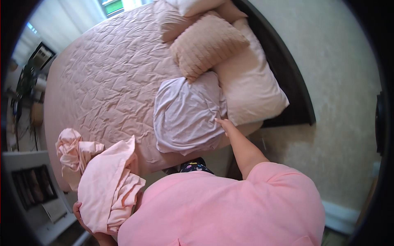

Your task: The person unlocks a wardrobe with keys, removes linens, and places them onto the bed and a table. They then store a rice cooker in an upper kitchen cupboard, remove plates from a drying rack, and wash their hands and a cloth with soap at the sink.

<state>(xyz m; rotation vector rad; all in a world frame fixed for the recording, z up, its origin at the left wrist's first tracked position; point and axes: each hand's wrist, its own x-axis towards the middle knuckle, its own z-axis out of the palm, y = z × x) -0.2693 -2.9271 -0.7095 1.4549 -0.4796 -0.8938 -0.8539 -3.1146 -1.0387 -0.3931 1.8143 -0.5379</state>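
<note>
A bundle of folded pale pink cloth point(102, 186) rests against my left side, with my left hand point(79, 211) wrapped round its outer lower edge. My right hand point(223, 125) is at the right edge of a pale lavender cloth bundle point(186, 115) on the bed, its fingers closed on the fabric there. Part of that hand's grip is hidden by the cloth. The lavender bundle lies near the bed's front edge, touching the large light pillow point(250, 86).
The bed point(106, 78) has a wrinkled pink quilted cover. A ribbed tan pillow point(209, 45) and other pillows lie by the dark headboard point(289, 82). Crumpled pink cloth point(70, 151) sits at the bed's near left corner. A white shelf unit point(37, 188) stands at the left.
</note>
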